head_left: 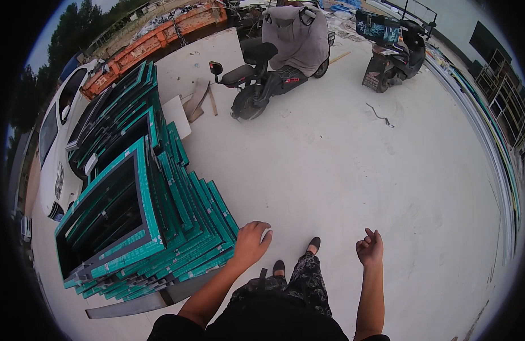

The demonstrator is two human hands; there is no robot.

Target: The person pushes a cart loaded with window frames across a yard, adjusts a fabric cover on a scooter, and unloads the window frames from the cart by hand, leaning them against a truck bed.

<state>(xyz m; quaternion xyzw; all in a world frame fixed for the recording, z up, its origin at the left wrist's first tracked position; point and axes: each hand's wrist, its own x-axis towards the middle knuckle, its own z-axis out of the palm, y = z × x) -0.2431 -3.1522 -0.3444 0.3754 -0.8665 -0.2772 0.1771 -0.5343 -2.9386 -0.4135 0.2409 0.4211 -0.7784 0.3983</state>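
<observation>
My left hand (252,244) hangs at the right end of a stack of dark rectangular window frames (143,193) edged with green film. Its fingers lie loosely side by side and the thumb stands off, with nothing in it. In this view it overlaps the stack's near corner; whether it touches cannot be told. On the other side of my body, my right hand (370,248) is raised over the pale ground, holding nothing. A finger and thumb stick out while the other fingers curl loosely.
Beyond the frames a white car (51,128) stands at the left, near a rusty orange metal side wall (143,54). Two scooters are parked ahead, one under a grey cover (296,40), the other with a rear box (378,26). Long profiles (490,131) lie along the right.
</observation>
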